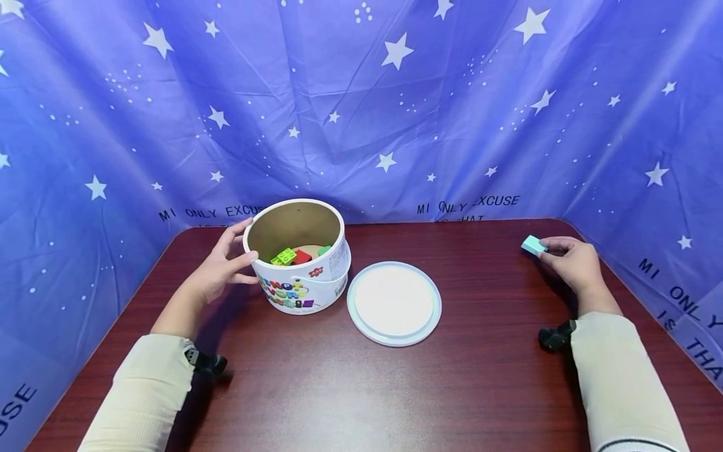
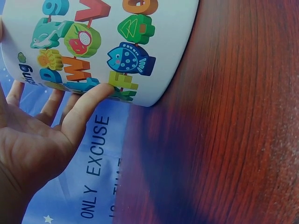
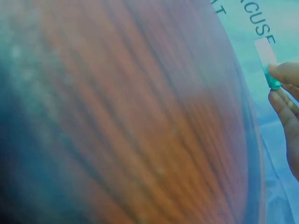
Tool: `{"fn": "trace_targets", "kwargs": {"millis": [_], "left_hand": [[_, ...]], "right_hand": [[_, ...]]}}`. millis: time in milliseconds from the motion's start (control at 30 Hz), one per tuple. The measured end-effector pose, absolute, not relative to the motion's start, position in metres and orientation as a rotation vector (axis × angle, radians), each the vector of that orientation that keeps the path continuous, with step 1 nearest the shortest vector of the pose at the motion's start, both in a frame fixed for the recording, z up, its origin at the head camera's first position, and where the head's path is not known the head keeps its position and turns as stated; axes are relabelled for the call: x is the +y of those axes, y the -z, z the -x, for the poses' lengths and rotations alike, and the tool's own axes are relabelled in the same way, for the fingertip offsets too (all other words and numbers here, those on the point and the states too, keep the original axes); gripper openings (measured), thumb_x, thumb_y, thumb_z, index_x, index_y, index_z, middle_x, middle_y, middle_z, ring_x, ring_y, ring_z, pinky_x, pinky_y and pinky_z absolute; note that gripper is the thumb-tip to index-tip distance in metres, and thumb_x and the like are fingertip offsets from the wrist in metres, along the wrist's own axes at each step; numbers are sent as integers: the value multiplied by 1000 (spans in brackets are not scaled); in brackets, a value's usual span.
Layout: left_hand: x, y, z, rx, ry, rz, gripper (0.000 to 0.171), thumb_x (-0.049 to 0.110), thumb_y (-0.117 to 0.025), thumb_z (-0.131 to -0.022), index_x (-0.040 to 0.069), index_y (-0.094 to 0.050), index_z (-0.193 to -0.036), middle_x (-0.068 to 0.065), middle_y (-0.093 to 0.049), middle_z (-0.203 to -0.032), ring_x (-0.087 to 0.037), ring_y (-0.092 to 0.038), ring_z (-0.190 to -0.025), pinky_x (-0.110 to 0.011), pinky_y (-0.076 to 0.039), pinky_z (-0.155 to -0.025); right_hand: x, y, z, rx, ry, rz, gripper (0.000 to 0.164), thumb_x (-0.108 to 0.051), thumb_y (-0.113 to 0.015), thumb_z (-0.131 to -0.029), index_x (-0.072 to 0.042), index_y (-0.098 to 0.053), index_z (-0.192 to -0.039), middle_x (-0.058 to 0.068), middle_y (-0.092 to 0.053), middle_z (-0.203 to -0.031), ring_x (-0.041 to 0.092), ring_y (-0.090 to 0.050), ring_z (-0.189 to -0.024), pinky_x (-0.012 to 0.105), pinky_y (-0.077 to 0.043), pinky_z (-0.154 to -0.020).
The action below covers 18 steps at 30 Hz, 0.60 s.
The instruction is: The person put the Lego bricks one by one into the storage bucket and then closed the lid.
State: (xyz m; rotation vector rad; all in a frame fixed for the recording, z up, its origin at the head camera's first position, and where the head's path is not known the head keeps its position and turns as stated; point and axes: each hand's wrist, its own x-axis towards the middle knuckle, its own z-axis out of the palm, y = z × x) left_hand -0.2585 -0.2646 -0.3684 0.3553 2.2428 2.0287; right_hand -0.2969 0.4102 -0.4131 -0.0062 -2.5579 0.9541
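Observation:
In the head view, a white bucket (image 1: 299,295) with colourful printed letters stands at the left of the table. Several toy bricks lie inside it, among them a yellow-green brick (image 1: 284,256) and a red brick (image 1: 302,256). My left hand (image 1: 217,270) touches the bucket's left side, fingers spread and fairly straight. The left wrist view shows that hand (image 2: 39,144) with fingertips against the printed wall. Far to the right, my right hand (image 1: 576,267) pinches a light turquoise block (image 1: 533,245) between thumb and fingers, above the table. The right wrist view shows the block (image 3: 267,58) at its right edge.
A round white lid (image 1: 394,300) lies on the dark red-brown table (image 1: 361,389), just right of the bucket. The bucket's handle (image 1: 346,270) hangs down on its right side. Behind the table hangs a blue curtain (image 1: 350,94) with white stars and lettering.

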Motion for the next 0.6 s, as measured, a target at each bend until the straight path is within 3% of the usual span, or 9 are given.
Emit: {"fn": "trace_targets", "kwargs": {"millis": [200,467,600], "left_hand": [[-265,369,259,2248,-2026,-361,70,13,-58,-96,28,-21,-154,-21,-22,-148,-33,-47,-117,-57,-57,-73],[-265,369,260,2246,-2027,-364,70,12,-58,-96,28,-21,-154,-22,-22,-147,-32,-49,-117,-59,-56,-74],[-265,370,260,2248,-2024,-365,70,13,-58,-96,28,-21,-154,-23,-22,-148,-33,-48,-117,-59,-56,-74]], "right_hand": [[403,409,297,-2535,-938,-74,26,-9,-75,-82,6,-72,-104,-33,-52,-91,-16,-44,-82,5,-37,-66],[390,401,293,-2521,-929,-125,26,-6,-77,-81,5,-73,-104,-4,-66,-101,-17,-44,-86,4,-38,-67],[382,398,291,-2499,-926,-172,26,-3,-77,-79,5,-73,-103,-1,-67,-101,-18,-47,-84,2,-40,-67]]}}
